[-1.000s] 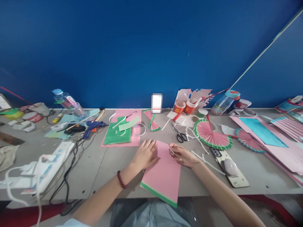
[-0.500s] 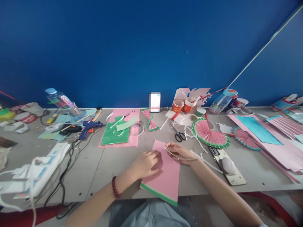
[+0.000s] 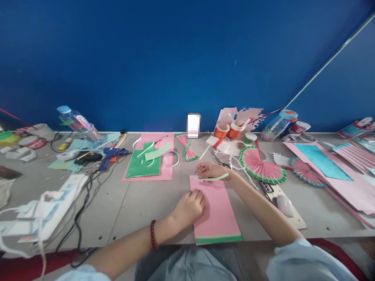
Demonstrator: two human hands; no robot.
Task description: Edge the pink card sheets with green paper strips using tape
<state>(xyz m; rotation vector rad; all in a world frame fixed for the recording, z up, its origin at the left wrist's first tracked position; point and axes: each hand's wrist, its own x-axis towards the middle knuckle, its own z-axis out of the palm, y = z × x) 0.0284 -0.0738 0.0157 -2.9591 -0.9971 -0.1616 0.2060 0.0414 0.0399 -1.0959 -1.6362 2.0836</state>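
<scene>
A sheet of pink paper (image 3: 216, 212) with a green strip along its near edge lies before me, almost square to the table edge. On its left side rests my left hand (image 3: 189, 207), fingers curled in and drawn together; nothing shows in them. At the sheet's far end, my right hand (image 3: 211, 171) pinches a narrow pale green paper strip (image 3: 219, 178), held across the top edge. Some of the right fingertips are hidden behind the strip. Scissors (image 3: 218, 159) lie just beyond the right hand, partly covered by it.
A pink-and-green pleated paper fan (image 3: 263, 166) and a phone (image 3: 293, 216) carrying a mouse (image 3: 284, 205) lie to the right. Red paper cups (image 3: 222, 131) stand behind. Leftward are a green paper pack (image 3: 143, 166), a glue gun (image 3: 113, 155) and a power strip (image 3: 63, 207).
The pink paper has turned, its near end swinging right. My right hand has moved up to its far edge with the strip, now lying crosswise. My left hand's fingers have curled in.
</scene>
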